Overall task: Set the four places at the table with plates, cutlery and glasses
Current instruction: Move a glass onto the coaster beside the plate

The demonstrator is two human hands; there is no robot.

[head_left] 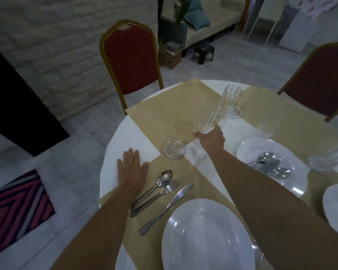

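Note:
My right hand grips the base of a tall clear glass, tilted over the tan placemat at the far place. Other clear glasses stand just beyond it, blurred together. A low cut-glass tumbler stands on the table near my wrist. My left hand lies flat and open on the white table by its left edge. At the near place a spoon, fork and knife lie left of a white plate. A second plate to the right carries several pieces of cutlery.
A red chair with a gold frame stands at the far side and another red chair at the right. A blurred glass and a third plate sit at the right edge. A patterned rug lies on the floor to the left.

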